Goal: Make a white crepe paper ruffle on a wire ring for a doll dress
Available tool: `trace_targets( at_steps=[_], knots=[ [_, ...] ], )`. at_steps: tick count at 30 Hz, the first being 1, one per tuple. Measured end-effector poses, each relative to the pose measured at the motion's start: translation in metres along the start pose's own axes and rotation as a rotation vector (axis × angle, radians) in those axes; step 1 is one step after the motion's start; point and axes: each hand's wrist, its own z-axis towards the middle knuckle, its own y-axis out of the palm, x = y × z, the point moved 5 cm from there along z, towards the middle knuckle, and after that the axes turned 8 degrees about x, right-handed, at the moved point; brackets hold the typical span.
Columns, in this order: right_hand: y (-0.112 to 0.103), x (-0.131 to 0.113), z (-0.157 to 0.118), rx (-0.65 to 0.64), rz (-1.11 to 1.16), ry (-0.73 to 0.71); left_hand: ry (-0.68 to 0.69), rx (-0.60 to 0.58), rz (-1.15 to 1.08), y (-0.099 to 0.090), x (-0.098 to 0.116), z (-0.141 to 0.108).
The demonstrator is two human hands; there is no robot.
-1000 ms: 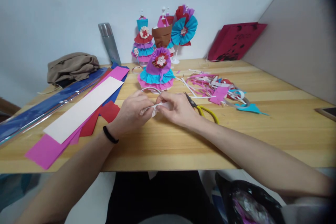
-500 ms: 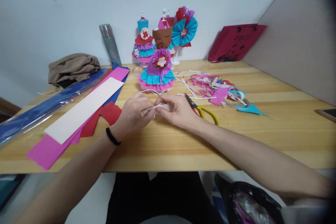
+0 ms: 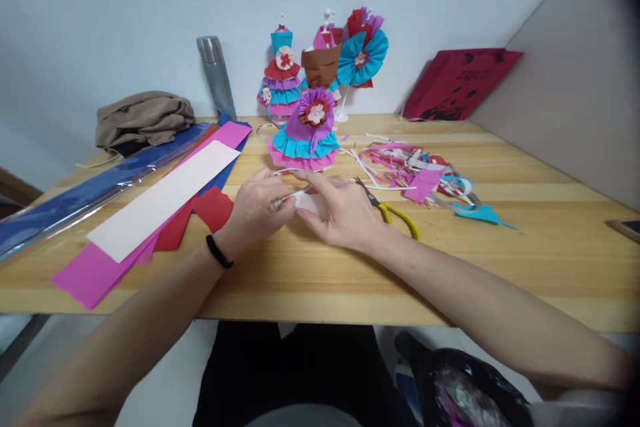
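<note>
My left hand (image 3: 263, 203) is closed in a pinch on a white paper strip (image 3: 309, 201), bunched into small folds at the fingertips. The flat part of the strip runs into my right hand (image 3: 343, 208), whose thumb and index finger curve around it with a gap between them. Its other fingers are partly hidden behind. Just beyond my hands stands a small paper dress (image 3: 306, 140) in purple, blue and pink, with a flower on its front. Scissors (image 3: 395, 213) with yellow handles lie right beside my right hand.
Strips of cream paper (image 3: 165, 200) and pink paper (image 3: 87, 277) lie at left, near a red paper piece (image 3: 214, 207). Behind are a flask (image 3: 216, 77), brown cloth (image 3: 145, 119), another paper dress (image 3: 281, 77) and a red bag (image 3: 463, 83). Paper scraps (image 3: 400, 167) lie at right.
My right thumb and index finger have moved apart, baring more of the white paper. My left hand keeps its pinch. The whole view has shifted slightly.
</note>
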Motion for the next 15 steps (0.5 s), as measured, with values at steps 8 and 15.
trace_targets(
  at_steps=[8,15],
  knots=[
    [0.001,0.000,0.001,-0.053,-0.064,-0.032,-0.093,-0.003,-0.020,-0.006,-0.003,0.001],
    [-0.005,0.014,0.003,0.081,0.245,0.264,-0.035,-0.013,0.023,-0.005,-0.003,0.001]
  ],
)
